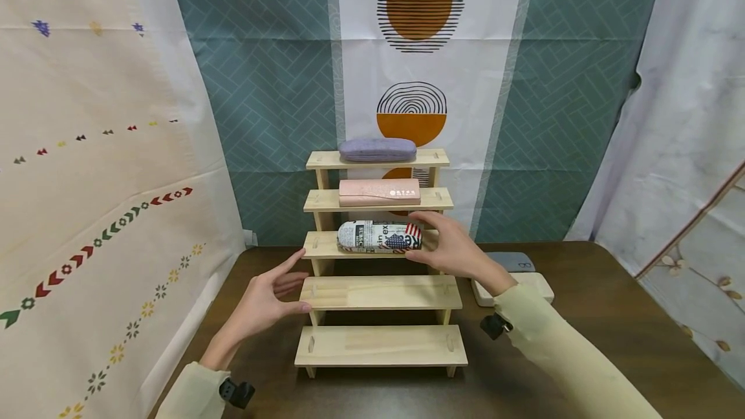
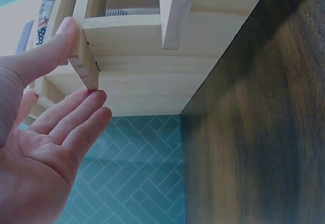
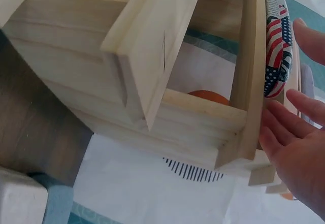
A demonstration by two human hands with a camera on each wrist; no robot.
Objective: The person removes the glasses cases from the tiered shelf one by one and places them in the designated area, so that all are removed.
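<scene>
A newspaper-and-flag-print glasses case [image 1: 378, 237] lies lengthwise on the middle tier of a light wooden stepped rack [image 1: 381, 346]. My right hand [image 1: 447, 247] is at the case's right end, thumb in front and index finger behind; in the right wrist view the thumb stands apart from the case [image 3: 278, 56], and the lower fingers rest by the plank's end. My left hand [image 1: 264, 299] is at the rack's left side, fingers mostly straight. In the left wrist view its thumb and fingertips touch a plank end [image 2: 84, 64].
A lavender glasses case [image 1: 378, 149] lies on the top tier, a pink one [image 1: 379, 193] on the tier below. Right of the rack, a grey-blue case [image 1: 512, 261] and a white case [image 1: 520, 288] lie on the dark wooden table [image 1: 582, 341]. Patterned cloths hang behind and beside it.
</scene>
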